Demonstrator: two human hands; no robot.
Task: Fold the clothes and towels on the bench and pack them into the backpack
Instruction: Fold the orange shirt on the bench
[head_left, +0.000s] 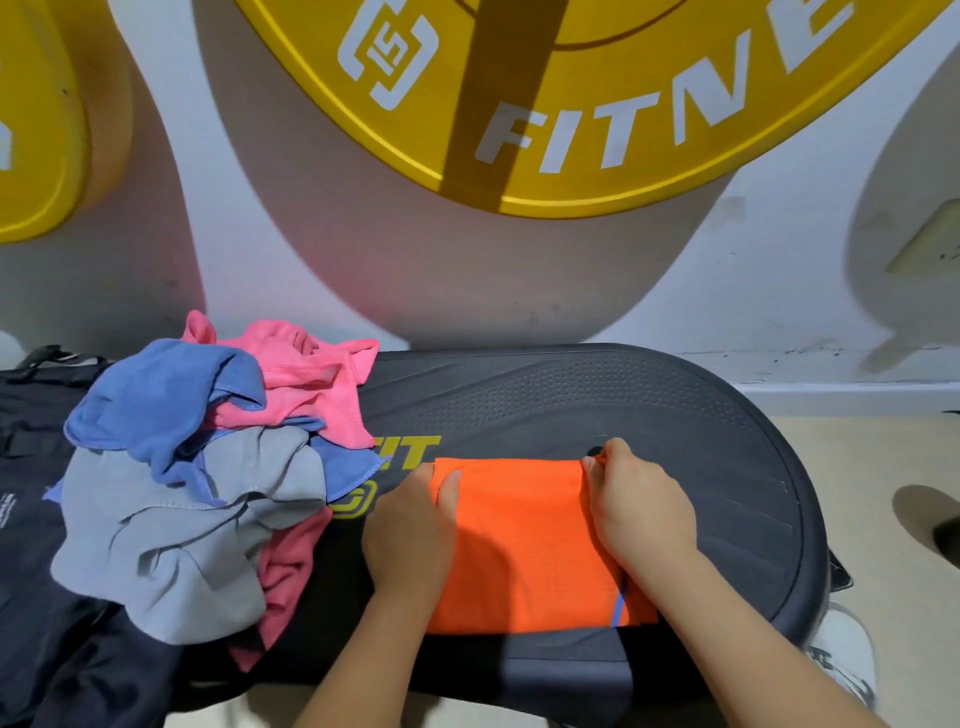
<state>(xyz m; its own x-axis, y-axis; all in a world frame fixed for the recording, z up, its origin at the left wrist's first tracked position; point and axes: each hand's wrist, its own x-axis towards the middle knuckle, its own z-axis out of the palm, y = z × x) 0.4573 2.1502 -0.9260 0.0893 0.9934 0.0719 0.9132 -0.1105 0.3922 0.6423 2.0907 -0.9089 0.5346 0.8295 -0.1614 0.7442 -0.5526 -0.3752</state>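
Observation:
An orange cloth (519, 545) lies folded into a rectangle on the dark grey bench (597, 410). My left hand (410, 535) grips its left edge, thumb on top of the fabric. My right hand (639, 504) pinches its far right corner with curled fingers. To the left sits an unfolded heap: a blue cloth (161, 410), a pink cloth (306, 379) and a grey cloth (182, 540). A dark backpack (31, 415) lies at the far left, partly under the heap.
A white wall with big yellow weight-plate signs (571, 104) rises right behind the bench. Beige floor (883, 519) shows to the right, and a white shoe (847, 654) sits below the bench's right end.

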